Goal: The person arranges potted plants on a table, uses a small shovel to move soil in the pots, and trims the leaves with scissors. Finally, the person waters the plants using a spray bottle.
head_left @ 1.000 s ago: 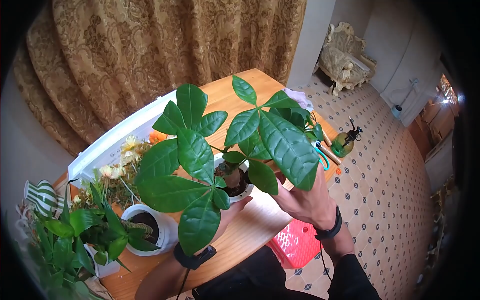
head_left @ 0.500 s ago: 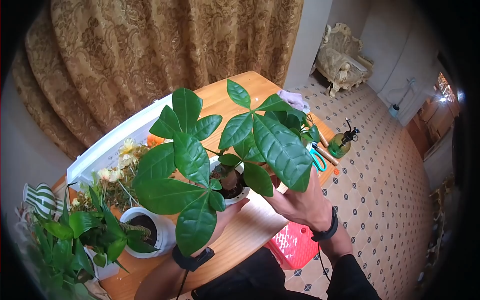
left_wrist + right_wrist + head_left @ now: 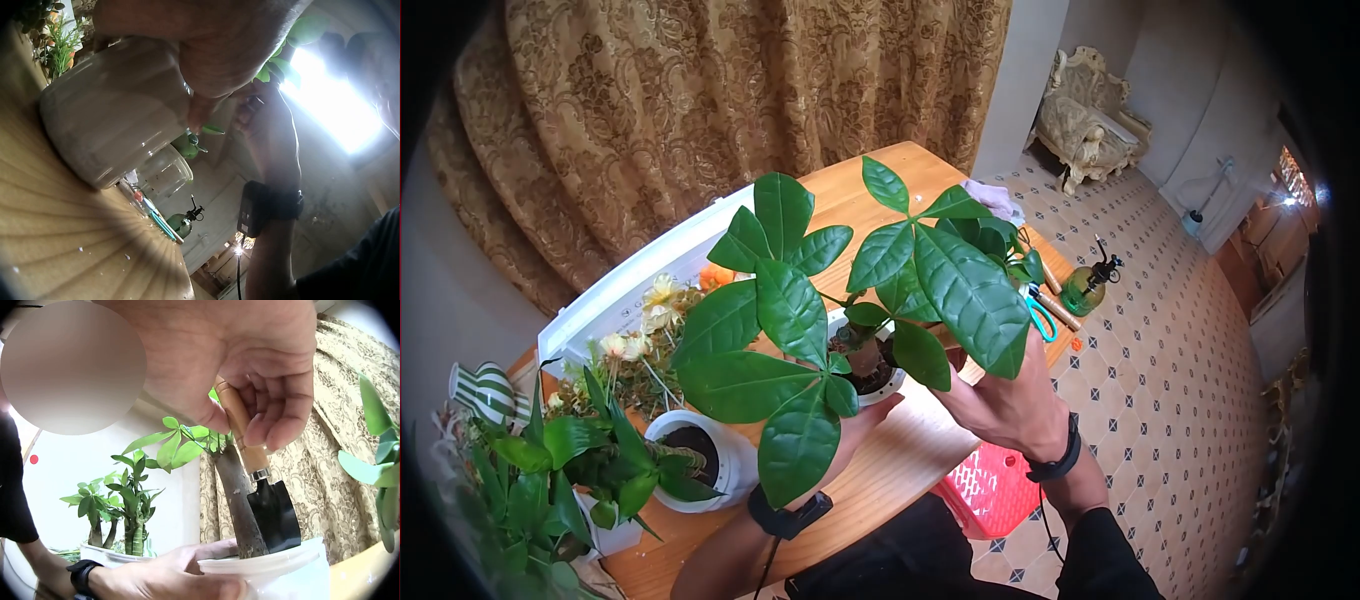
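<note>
In the right wrist view my right hand (image 3: 250,369) grips the wooden handle of a small trowel (image 3: 275,515), its black blade pointing down into the pot beside the thick brown trunk (image 3: 239,500). My left hand (image 3: 181,575) holds the white pot (image 3: 294,569) by its side. From the head view, broad green leaves (image 3: 790,310) spread over the pot (image 3: 883,392) and hide the trowel and part of both hands. The left wrist view shows the pot (image 3: 112,106) tilted, with my left hand (image 3: 219,44) around its upper part.
Another white pot (image 3: 735,470) with a leafy plant stands at the left, near a striped vase (image 3: 488,395). Dried flowers (image 3: 650,350) lie by a white tray (image 3: 615,270). Teal scissors (image 3: 1042,318) and a spray bottle (image 3: 1085,290) are at the right; a red stool (image 3: 990,490) stands below.
The head view shifted slightly and came back. Both hands stay at the pot, with the right hand a little further left than one second ago.
</note>
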Demonstrator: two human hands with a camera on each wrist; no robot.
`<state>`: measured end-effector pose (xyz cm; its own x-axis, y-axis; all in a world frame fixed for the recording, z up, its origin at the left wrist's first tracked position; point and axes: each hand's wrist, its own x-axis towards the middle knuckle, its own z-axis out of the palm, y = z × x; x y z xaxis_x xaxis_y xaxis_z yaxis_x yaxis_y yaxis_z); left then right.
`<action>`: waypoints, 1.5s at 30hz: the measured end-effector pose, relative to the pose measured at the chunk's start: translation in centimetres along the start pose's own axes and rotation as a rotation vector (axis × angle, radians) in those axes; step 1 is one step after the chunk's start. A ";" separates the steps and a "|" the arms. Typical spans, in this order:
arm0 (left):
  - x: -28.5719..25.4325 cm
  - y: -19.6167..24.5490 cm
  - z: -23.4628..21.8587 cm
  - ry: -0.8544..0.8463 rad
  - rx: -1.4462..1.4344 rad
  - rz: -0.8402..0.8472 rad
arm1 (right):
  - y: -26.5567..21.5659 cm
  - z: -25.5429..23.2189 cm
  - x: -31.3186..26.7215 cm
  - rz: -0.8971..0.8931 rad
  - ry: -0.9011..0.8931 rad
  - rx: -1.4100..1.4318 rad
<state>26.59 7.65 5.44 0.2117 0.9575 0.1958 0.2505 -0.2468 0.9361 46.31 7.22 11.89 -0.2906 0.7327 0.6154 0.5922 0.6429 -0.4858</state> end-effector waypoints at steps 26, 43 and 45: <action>0.0 -0.8 0.3 0.028 0.023 0.038 | 0.2 0.4 0.0 0.016 -0.009 -0.045; 0.2 -1.0 0.2 0.020 0.052 0.114 | -0.2 0.6 0.0 -0.025 0.016 -0.041; 0.1 -1.2 0.2 0.034 0.104 0.147 | -0.2 0.6 -0.1 -0.036 0.013 -0.055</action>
<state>26.55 8.03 4.32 0.2217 0.9140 0.3399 0.3163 -0.3971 0.8615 45.76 7.16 11.62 -0.3025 0.7061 0.6402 0.6223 0.6551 -0.4285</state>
